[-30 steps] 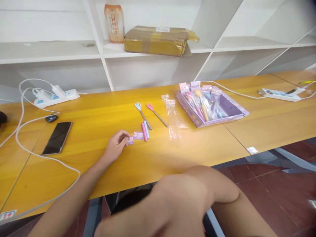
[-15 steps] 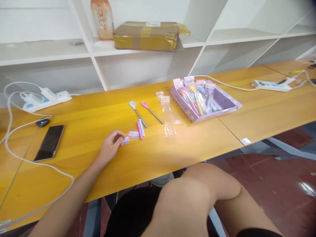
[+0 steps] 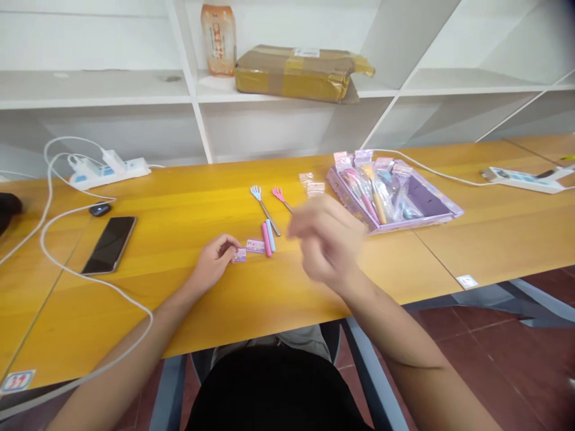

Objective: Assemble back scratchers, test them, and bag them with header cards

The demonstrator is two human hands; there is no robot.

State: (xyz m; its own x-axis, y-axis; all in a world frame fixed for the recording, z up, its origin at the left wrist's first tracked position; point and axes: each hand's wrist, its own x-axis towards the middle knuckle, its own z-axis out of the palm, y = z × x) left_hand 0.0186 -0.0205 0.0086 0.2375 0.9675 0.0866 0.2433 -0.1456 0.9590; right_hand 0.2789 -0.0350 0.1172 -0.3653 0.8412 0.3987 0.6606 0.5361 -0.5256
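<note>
At the edge of the small purple printed card [image 3: 240,255], my left hand [image 3: 218,258] rests on the table with thumb and fingers closed on it. A second printed card [image 3: 256,246] lies just right of that one. Beside the cards are a pink tube [image 3: 266,240] and a light blue tube [image 3: 270,235]. Behind them lie a blue hand-shaped back scratcher [image 3: 256,193] and a pink one [image 3: 278,194], both with metal rods. My right hand [image 3: 330,239], smeared by motion, is in the air over the table and covers the pink scratcher's lower rod and most of the clear plastic bags [image 3: 315,189].
A purple box [image 3: 431,219] with several bagged brushes stands at right. On the left are a phone [image 3: 109,245], a black mouse-like object [image 3: 99,209], a power strip [image 3: 110,172] and a loose white cable. A taped carton [image 3: 296,78] and an orange package [image 3: 218,41] occupy the shelf.
My right hand has come in from the lower right, over the table near the plastic bags. My left hand stays at the card. The view has shifted, so things sit further right.
</note>
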